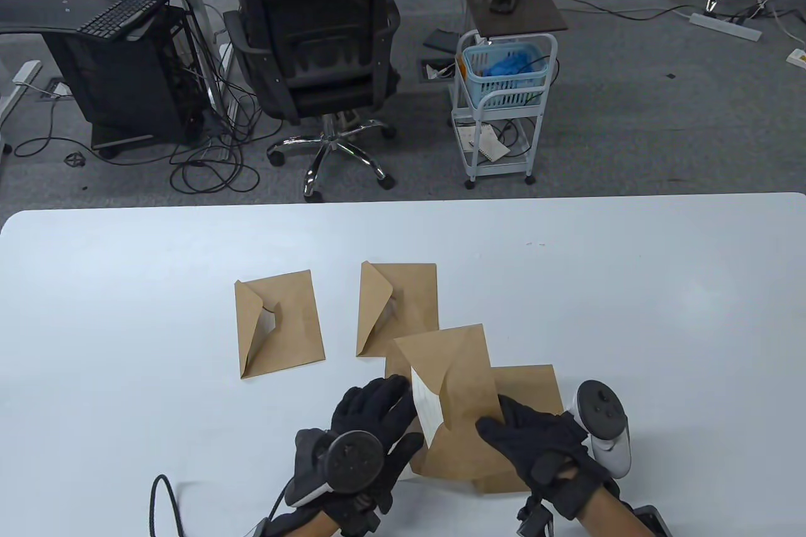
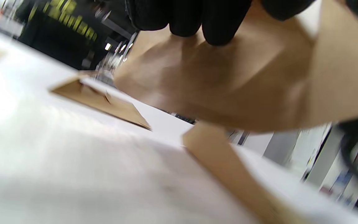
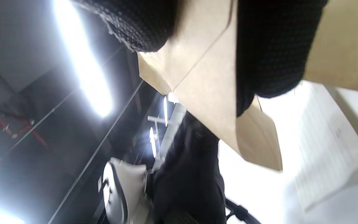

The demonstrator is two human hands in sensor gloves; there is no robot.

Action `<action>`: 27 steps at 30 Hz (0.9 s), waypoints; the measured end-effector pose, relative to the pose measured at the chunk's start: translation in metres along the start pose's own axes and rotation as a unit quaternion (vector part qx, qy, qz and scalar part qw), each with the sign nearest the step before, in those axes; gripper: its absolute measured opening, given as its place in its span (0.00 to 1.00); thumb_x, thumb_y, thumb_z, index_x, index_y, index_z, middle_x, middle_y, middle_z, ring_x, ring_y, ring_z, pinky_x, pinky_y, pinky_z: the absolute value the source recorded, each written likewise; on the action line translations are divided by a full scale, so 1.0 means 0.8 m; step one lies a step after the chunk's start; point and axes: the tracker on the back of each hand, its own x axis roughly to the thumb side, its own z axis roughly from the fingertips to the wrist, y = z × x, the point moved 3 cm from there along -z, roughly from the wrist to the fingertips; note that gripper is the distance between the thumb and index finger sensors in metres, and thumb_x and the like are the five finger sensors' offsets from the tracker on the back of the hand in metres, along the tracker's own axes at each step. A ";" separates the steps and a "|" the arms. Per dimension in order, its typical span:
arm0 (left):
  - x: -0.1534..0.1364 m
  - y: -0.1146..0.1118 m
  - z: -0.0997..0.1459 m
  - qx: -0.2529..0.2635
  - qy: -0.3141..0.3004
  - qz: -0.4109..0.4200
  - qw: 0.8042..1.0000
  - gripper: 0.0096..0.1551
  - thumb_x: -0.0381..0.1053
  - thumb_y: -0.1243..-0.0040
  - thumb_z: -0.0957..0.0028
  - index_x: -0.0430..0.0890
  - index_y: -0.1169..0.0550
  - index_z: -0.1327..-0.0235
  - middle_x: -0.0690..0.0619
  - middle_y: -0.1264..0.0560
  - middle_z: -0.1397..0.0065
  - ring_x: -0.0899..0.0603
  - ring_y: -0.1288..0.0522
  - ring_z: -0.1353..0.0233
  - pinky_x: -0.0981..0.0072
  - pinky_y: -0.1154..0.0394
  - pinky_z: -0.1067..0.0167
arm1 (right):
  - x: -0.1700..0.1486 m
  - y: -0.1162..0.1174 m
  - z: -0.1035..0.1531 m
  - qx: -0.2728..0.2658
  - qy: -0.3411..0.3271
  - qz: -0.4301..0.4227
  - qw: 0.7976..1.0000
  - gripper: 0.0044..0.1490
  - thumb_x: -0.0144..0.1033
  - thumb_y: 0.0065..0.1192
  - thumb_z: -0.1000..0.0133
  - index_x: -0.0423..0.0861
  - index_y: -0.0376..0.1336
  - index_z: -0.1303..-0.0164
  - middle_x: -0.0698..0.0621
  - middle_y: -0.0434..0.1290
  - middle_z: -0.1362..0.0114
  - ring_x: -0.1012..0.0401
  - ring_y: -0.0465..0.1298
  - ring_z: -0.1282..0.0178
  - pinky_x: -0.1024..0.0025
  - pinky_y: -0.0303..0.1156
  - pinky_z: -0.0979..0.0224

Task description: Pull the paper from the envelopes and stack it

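**Q:** What have you got, nearest first?

**Me:** My left hand (image 1: 371,430) and right hand (image 1: 535,446) come in over the near edge of the table (image 1: 126,310), either side of one brown envelope (image 1: 459,398). The right hand grips its right edge, fingers curled onto the paper. The left hand's fingers are at its left side, by the open flap, where a strip of white paper (image 1: 428,408) shows. From above I cannot tell whether they pinch that paper or only touch it. In the left wrist view the fingertips (image 2: 219,28) press on brown card.

**Q:** Is it flat on the table?

**Me:** No, tilted, and raised above the surface. Under it lies another envelope (image 1: 535,389), flat, poking out to the right.

**Q:** And beyond those?

**Me:** A third envelope (image 1: 398,304) just past the held one, its near corner tucked under it. A fourth (image 1: 280,323) sits left of that, apart, flap open with a bit of white showing.

**Q:** Room to move?

**Me:** The white top runs bare far out to the left and right and back to its far edge. Both side edges are well away from the envelopes.

**Q:** Past the table?

**Me:** Grey carpet, a black office chair (image 1: 315,52), a white cart (image 1: 504,109) holding a blue basket, and a desk with a keyboard (image 1: 126,8) at far left, cables trailing on the floor.
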 end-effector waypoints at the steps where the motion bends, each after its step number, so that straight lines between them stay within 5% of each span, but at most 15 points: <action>1: -0.006 0.000 -0.001 -0.003 0.015 0.068 0.998 0.33 0.58 0.49 0.43 0.49 0.31 0.24 0.43 0.42 0.16 0.30 0.41 0.17 0.32 0.50 0.23 | -0.001 0.002 -0.001 0.008 0.000 0.002 1.000 0.28 0.36 0.59 0.40 0.49 0.63 0.28 0.45 0.78 0.35 0.50 0.87 0.48 0.58 0.83 0.47; 4: -0.017 -0.007 -0.002 -0.027 0.042 0.242 0.969 0.32 0.56 0.48 0.43 0.47 0.29 0.26 0.42 0.42 0.16 0.29 0.42 0.17 0.31 0.52 0.24 | -0.002 0.007 -0.002 0.001 0.001 0.013 1.000 0.28 0.36 0.60 0.40 0.49 0.63 0.28 0.44 0.78 0.35 0.50 0.87 0.47 0.57 0.83 0.46; 6: -0.021 -0.010 -0.003 -0.035 0.055 0.278 0.958 0.30 0.57 0.42 0.45 0.47 0.25 0.31 0.43 0.40 0.18 0.30 0.40 0.18 0.31 0.50 0.24 | -0.001 0.010 -0.003 0.003 0.000 0.020 1.000 0.28 0.36 0.60 0.40 0.49 0.64 0.28 0.44 0.78 0.35 0.49 0.86 0.47 0.56 0.83 0.46; 8: -0.023 -0.006 -0.002 -0.010 0.076 0.249 0.965 0.22 0.55 0.39 0.46 0.49 0.20 0.41 0.45 0.34 0.21 0.32 0.35 0.21 0.32 0.46 0.26 | 0.001 0.011 -0.002 -0.015 0.006 0.043 0.999 0.28 0.37 0.61 0.40 0.48 0.64 0.29 0.42 0.78 0.35 0.48 0.86 0.47 0.55 0.82 0.46; 12: -0.018 0.004 -0.002 0.012 0.069 0.167 0.983 0.20 0.55 0.36 0.47 0.49 0.18 0.45 0.49 0.30 0.25 0.34 0.30 0.23 0.33 0.42 0.27 | 0.006 0.004 0.003 -0.080 0.004 0.115 0.990 0.26 0.41 0.65 0.42 0.48 0.69 0.34 0.43 0.81 0.41 0.50 0.88 0.51 0.57 0.83 0.49; 27: -0.064 0.025 0.004 0.039 0.137 0.180 0.973 0.18 0.56 0.37 0.46 0.59 0.18 0.44 0.50 0.20 0.34 0.37 0.21 0.31 0.35 0.35 0.30 | 0.021 -0.027 0.017 -0.141 -0.012 0.130 0.981 0.24 0.40 0.65 0.42 0.47 0.71 0.36 0.44 0.83 0.44 0.52 0.88 0.54 0.59 0.84 0.51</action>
